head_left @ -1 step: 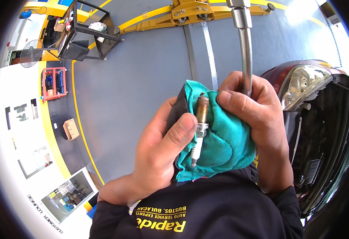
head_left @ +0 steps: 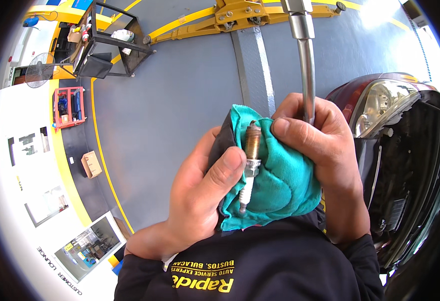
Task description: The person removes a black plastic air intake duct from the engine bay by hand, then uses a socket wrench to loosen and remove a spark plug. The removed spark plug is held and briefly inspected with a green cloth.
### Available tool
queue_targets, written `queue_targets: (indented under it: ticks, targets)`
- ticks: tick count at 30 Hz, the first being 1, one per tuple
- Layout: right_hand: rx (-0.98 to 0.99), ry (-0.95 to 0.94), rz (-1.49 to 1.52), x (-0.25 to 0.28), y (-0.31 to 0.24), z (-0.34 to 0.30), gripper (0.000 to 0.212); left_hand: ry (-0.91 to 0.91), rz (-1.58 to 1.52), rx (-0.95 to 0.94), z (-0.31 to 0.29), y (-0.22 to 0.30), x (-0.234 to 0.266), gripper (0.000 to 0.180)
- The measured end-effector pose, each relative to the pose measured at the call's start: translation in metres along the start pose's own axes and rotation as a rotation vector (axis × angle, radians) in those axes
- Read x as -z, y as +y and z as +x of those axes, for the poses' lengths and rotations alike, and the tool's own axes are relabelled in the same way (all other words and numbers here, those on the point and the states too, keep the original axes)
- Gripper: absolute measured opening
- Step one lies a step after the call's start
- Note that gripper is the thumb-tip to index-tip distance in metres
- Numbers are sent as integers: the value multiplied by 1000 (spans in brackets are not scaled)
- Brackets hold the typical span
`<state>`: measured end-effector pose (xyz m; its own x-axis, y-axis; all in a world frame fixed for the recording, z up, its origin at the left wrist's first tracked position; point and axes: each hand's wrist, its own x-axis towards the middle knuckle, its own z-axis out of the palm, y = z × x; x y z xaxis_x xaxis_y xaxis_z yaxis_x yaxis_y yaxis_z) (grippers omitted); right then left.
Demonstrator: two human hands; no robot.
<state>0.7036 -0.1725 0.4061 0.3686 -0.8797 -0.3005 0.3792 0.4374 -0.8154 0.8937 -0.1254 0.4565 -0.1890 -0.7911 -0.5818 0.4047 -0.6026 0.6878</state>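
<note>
A spark plug (head_left: 250, 168) lies along a green cloth (head_left: 280, 185), its threaded end pointing away from me and its white ceramic end toward me. My left hand (head_left: 202, 183) is closed round the cloth's dark-edged left side, with the thumb pressed against the plug's middle. My right hand (head_left: 320, 130) pinches the cloth's upper right part under its thumb. A long chrome socket extension bar (head_left: 307, 70) rises from that same hand; its lower end is hidden by the fingers.
To the right stands a dark red car with an exposed headlight (head_left: 383, 108) and open front. A yellow lift base (head_left: 240, 12) crosses the floor ahead. At the far left are a black cart (head_left: 122, 45), a red rack (head_left: 69, 108) and a cardboard box (head_left: 91, 164).
The upper part of the extension bar has shifted slightly left. The spark plug and cloth sit a touch lower and farther left; both hands keep their holds.
</note>
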Motion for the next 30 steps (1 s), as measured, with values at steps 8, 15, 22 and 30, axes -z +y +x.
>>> queue_targets:
  ticks: [8,15,22,30]
  targets:
    - [6,-23,126,7,6,-1,15,-70,0,10,8,1,-2,49]
    - [-2,-30,128,13,4,-3,15,-98,32,-6,11,-2,-4,51]
    - [-24,-32,75,17,5,-2,16,-24,85,-71,14,-10,-12,53]
    - [-67,-35,96,19,13,2,15,30,36,-48,16,-13,-14,52]
